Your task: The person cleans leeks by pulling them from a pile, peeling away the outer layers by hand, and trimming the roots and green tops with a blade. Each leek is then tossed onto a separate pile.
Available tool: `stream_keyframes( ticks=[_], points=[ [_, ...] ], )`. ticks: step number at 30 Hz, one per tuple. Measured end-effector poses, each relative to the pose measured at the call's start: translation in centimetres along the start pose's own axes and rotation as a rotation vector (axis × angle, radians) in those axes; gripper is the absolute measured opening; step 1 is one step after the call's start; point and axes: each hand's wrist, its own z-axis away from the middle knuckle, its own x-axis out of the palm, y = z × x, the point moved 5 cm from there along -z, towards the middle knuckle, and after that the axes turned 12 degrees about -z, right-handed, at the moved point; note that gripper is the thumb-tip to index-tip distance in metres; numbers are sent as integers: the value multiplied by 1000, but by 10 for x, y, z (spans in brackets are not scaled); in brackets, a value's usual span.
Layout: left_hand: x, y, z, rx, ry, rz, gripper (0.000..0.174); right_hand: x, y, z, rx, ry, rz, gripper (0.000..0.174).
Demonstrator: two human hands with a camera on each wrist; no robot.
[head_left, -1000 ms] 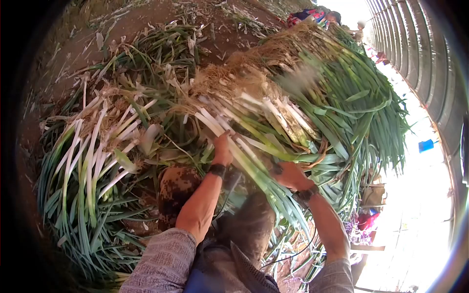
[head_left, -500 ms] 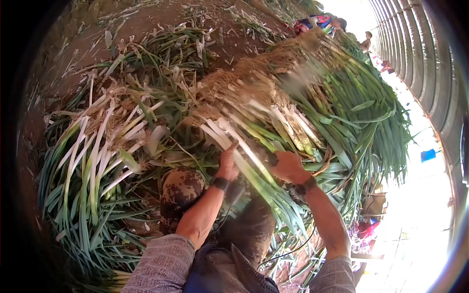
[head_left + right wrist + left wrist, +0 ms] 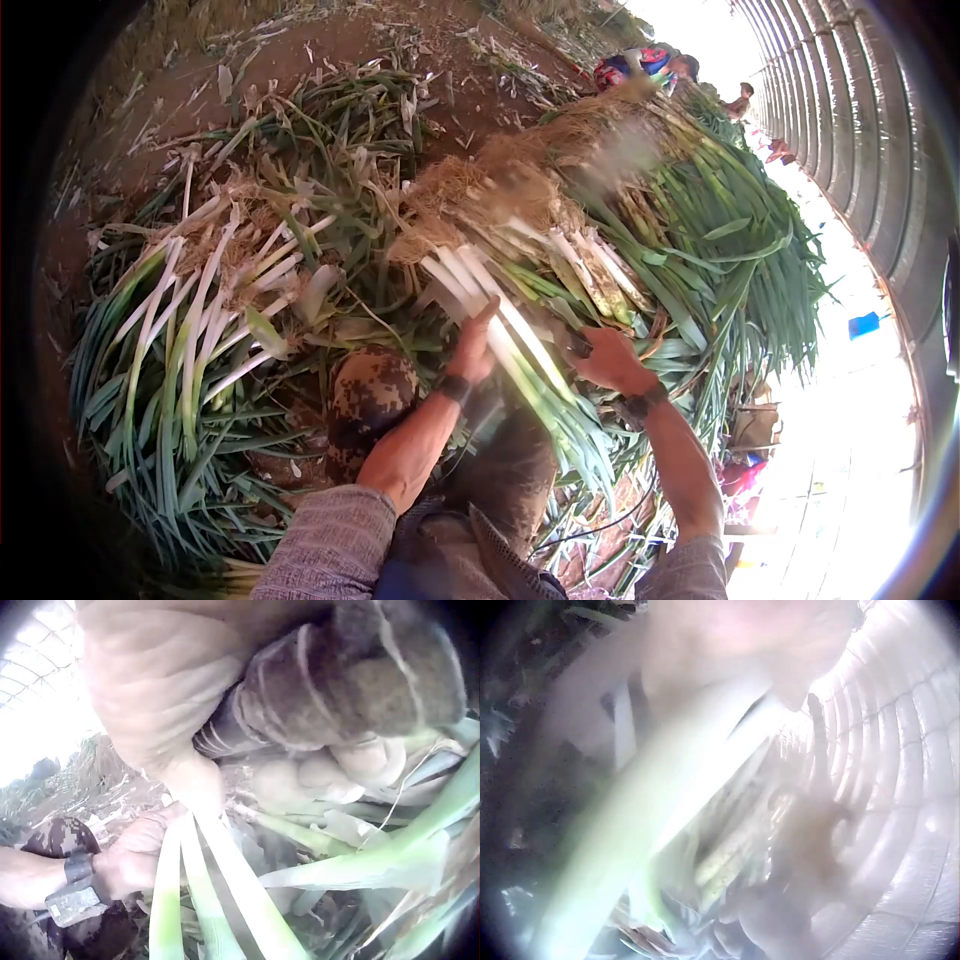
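Observation:
In the head view my left hand (image 3: pixel 472 347) grips a few long leek-like stalks (image 3: pixel 508 335), white ends up and green leaves hanging down to the right. Just right of them is my right hand (image 3: pixel 614 362). The right wrist view shows its fingers (image 3: pixel 367 761) curled round a dark ridged handle (image 3: pixel 300 686); the handle's far end cannot be made out. Below that hand the stalks (image 3: pixel 214 907) pass close to its thumb side, beside my left hand (image 3: pixel 135 855). The left wrist view is hazy, with the stalks (image 3: pixel 622 832) under my left hand (image 3: pixel 750 645).
A large heap of rooted stalks (image 3: pixel 720 190) lies beyond my right hand, and another pile (image 3: pixel 190 330) at the left. Loose leaves (image 3: pixel 350 120) cover the soil behind. A person (image 3: pixel 640 65) bends at the far end, near a ribbed wall (image 3: pixel 860 130). My camouflage-covered knee (image 3: pixel 372 395) is below.
My left hand and the stalks have moved a little down and right in the head view. My right hand rose slightly, then shifted back down and right.

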Motion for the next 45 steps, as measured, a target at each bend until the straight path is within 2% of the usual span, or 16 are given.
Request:
stream_keyframes(
  ticks=[8, 11, 14, 17, 19, 21, 22, 26, 29, 33, 35, 39, 40, 41, 43, 45],
  points=[
    [35, 12, 15, -127, -340, 137, 42, -38, -5, 36, -88, 279, 23, 34],
    [54, 17, 27, -133, -473, 186, 44, -37, -8, 50, -274, 288, 101, 35],
    [72, 26, 39, -93, -606, 191, 36, -43, -5, 60, -247, 275, 112, 32],
    [60, 20, 28, -87, -385, 156, 33, -52, -17, 90, -184, 297, 17, 32],
    [57, 27, 18, 70, -290, -42, 32, -50, -3, 108, -178, 326, -87, 32],
    [58, 38, 15, 43, -189, -69, 22, -25, 14, 126, -124, 129, -6, 36],
    [53, 48, 6, 98, -136, -99, 21, -19, 20, 144, 154, 5, -143, 38],
    [48, 115, -18, 207, -57, -58, 27, 11, 79, 178, 2, 15, 15, 40],
    [97, 218, 24, 537, 51, -259, 31, 25, 109, 190, 5, 51, 83, 40],
    [182, 363, 97, 908, -88, -476, 26, 33, 119, 179, 31, 129, -2, 40],
    [207, 413, 134, 1055, -69, -617, 26, 36, 109, 167, -90, 199, -305, 36],
    [261, 482, 225, 1530, -73, -1037, 23, 53, 104, 124, -32, 142, -233, 34],
    [247, 498, 234, 1570, 12, -1476, 45, 56, 101, 116, -50, 143, -185, 35],
    [232, 536, 235, 1570, 16, -1488, 45, 58, 92, 111, -56, 137, -192, 35],
    [218, 581, 210, 2085, 695, -2670, 44, 56, 75, 112, -57, 189, -208, 35],
    [153, 591, 184, 1204, 771, -2392, 47, 60, 82, 110, -145, 201, -174, 37]
  ],
)
